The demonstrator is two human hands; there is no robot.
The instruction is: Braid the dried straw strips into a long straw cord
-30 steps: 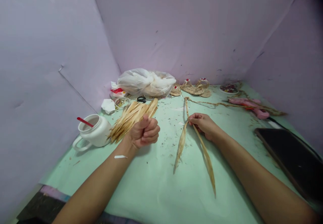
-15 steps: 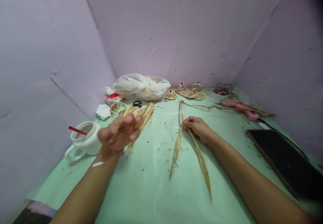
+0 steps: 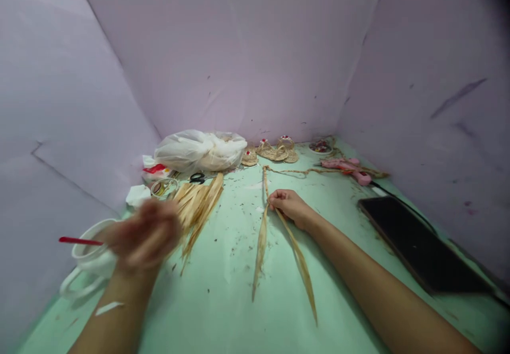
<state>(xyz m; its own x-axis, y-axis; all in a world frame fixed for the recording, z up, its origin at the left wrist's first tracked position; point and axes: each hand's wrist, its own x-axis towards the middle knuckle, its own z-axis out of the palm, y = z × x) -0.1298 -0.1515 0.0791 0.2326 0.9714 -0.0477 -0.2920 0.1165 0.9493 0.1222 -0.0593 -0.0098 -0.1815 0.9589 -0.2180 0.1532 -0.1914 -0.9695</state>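
Pale lilac walls (image 3: 223,51) surround a mint-green tabletop (image 3: 223,311) bearing one knotted white plastic bag (image 3: 199,152) far left, one flat black rectangular device (image 3: 418,242) on the right, and, on the left, one bundle of straw-coloured fibre strips (image 3: 201,205) and one round white mug (image 3: 93,263) with one red stick (image 3: 79,241). Before the mug, the left hand (image 3: 145,232) is too blurred to tell whether it holds anything; at mid-table the right hand (image 3: 290,205) pinches one twisted tan fibre cord (image 3: 266,181) where two loose flat strands (image 3: 299,263) fork toward the near side. Cord-twisting seems the step in hand, and the next move probably calls for a firm pinch at that fork.
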